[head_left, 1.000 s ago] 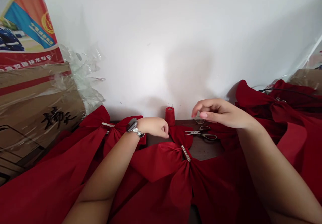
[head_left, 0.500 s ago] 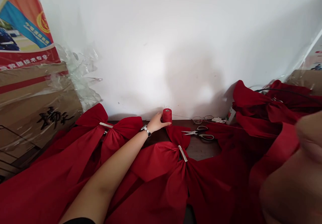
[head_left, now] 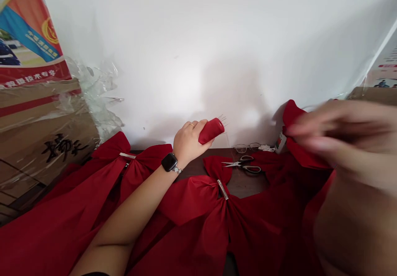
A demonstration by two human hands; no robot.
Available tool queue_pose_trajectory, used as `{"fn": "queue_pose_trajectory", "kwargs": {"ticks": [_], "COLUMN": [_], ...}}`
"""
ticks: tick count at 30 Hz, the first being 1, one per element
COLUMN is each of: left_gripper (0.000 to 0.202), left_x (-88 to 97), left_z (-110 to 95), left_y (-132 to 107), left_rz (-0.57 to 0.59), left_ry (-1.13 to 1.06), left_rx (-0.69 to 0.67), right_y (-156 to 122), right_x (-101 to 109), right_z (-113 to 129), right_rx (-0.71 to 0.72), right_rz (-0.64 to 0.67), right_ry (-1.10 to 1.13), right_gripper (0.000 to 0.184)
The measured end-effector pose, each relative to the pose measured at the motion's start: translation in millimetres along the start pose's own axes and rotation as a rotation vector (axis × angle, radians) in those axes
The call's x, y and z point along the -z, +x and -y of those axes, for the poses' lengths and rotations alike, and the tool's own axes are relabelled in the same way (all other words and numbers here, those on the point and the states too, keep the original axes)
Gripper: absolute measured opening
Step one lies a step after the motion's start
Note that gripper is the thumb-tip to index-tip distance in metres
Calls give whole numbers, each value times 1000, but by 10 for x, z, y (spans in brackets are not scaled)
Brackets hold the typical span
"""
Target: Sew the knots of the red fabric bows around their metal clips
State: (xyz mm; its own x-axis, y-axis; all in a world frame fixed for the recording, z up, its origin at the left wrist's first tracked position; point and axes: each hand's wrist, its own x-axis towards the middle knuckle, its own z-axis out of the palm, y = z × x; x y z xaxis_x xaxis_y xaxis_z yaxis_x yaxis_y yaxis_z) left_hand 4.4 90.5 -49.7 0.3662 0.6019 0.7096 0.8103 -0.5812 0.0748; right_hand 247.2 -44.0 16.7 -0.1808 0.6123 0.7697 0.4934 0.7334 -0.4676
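Our left hand [head_left: 189, 144] grasps the just-lifted spool [head_left: 211, 131] — seemingly ready; rightward of it, our right hand [head_left: 362, 154] blurs — hold unclear.

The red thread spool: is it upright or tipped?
Tipped: the left hand holds the spool above the table at a slant, its needle-studded end pointing rightward and slightly up.

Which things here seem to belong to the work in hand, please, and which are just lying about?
Likely part of the work:
- spool, tilted in the left hand
- needles at its end
- bows
- scissors, unheld

Probably just lying about:
- glasses
- box
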Motion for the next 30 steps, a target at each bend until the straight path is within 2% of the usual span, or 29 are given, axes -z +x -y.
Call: {"fn": "queue_pose_trajectory", "kwargs": {"ticks": [2, 5, 9, 12, 14, 16, 18, 20, 22, 25, 27, 30], "left_gripper": [44, 44, 41, 40, 42, 45, 52, 58, 56, 59, 58, 59], "left_x": [191, 439, 613, 574, 451, 249, -11, -286, -533, -791, -888, -959], "left_z": [-135, -293, -392, -352, -243, -67, 145, 342, 487, 596, 620, 628], "left_y": [-28, -87, -128, -91, -38, 18, 50, 46, 8, -74, -120, -160], "left_rz": [-65, -108, -109, -86, -46, 16, 107, 197, 235, 264, 278, 302], "left_ry": [97, 153, 199, 161, 88, -52, -262, -501, -549, -593, -624, -656], "left_rx": [-97, -117, -127, -80, -17, 70, 178, 293, 351, 399, 417, 414], "right_y": [115, 187, 161, 147, 160, 193, 244, 303, 357, 402, 408, 401], "right_x": [-144, -324, -449, -435, -380, -308, -237, -178, -127, -61, -34, -41], "right_z": [-28, -91, -134, -169, -208, -258, -322, -408, -512, -654, -698, -672], "right_rx": [44, 122, 243, 313, 302, 225, 122, 31, -59, -240, -326, -374], "right_rz": [97, 215, 140, 62, -9, -146, -303, -403, -407, -323, -257, -203], "right_ry": [-153, -303, -471, -657, -678, -558, -287, 10, 225, 381, 432, 477], "right_gripper": [9, 9, 11, 13, 10, 5, 7, 13, 15, 15, 14, 13]}}
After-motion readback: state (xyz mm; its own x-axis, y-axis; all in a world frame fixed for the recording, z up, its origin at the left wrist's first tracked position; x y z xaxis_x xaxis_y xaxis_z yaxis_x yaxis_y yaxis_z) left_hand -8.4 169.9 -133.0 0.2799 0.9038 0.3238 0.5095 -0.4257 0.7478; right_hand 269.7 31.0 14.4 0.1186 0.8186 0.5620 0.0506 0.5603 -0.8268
